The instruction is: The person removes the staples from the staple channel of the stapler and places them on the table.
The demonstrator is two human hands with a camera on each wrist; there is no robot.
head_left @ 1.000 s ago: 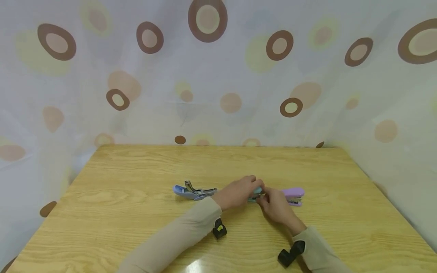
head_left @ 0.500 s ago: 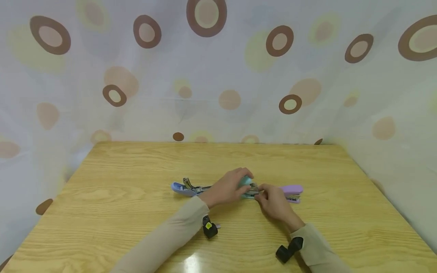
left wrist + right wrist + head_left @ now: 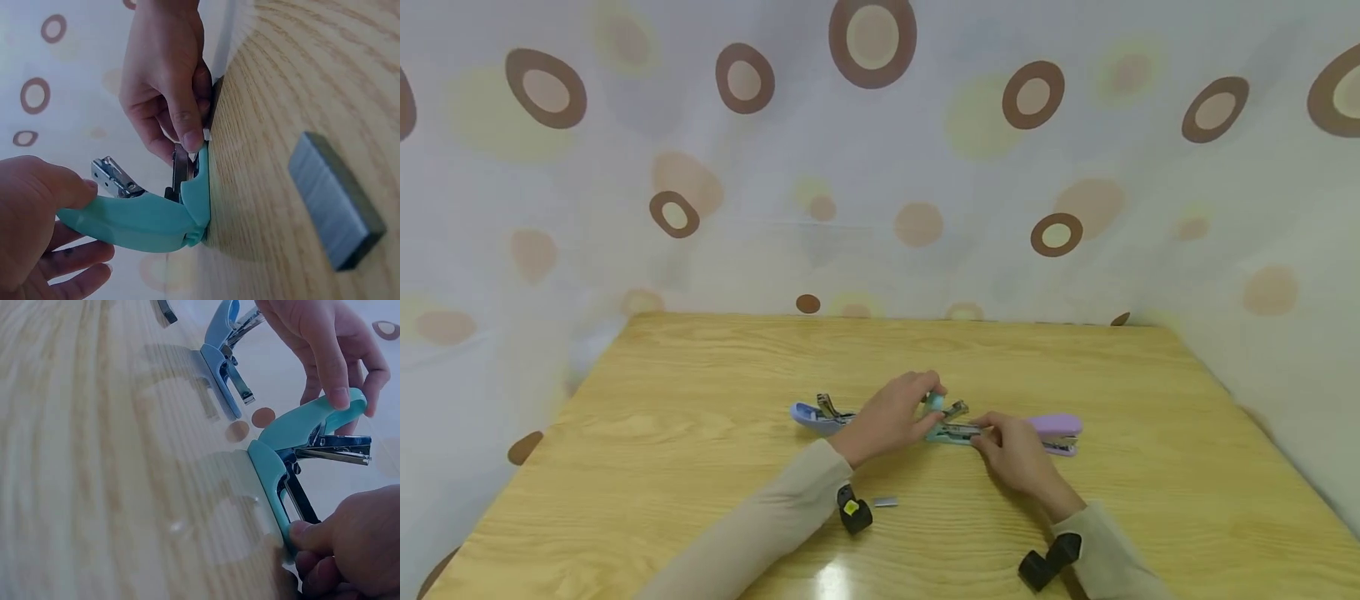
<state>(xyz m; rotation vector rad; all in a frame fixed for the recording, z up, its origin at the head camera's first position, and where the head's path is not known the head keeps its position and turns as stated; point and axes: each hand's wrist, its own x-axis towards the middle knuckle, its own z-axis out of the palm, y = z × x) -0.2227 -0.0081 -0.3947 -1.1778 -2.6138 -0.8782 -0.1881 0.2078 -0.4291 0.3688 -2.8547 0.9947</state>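
A teal stapler stands on the wooden table with its top cover swung wide up from its base. My left hand pinches the raised cover near its tip, thumb on one side and fingers on the other. At the base's front end, my right hand pinches the stapler between thumb and fingers. The metal staple channel lies along the base, partly covered by the right fingers. Between cover and base, a metal arm sticks out at an angle.
A block of staples lies on the table near the left wrist. To the left is a blue stapler, also opened up. A purple stapler sits beyond the right hand. Patterned cloth hangs behind the table.
My left hand has moved left and raised the teal stapler's cover, so the metal arm and channel now show. The right hand keeps to the front end. The staple block has come into view.
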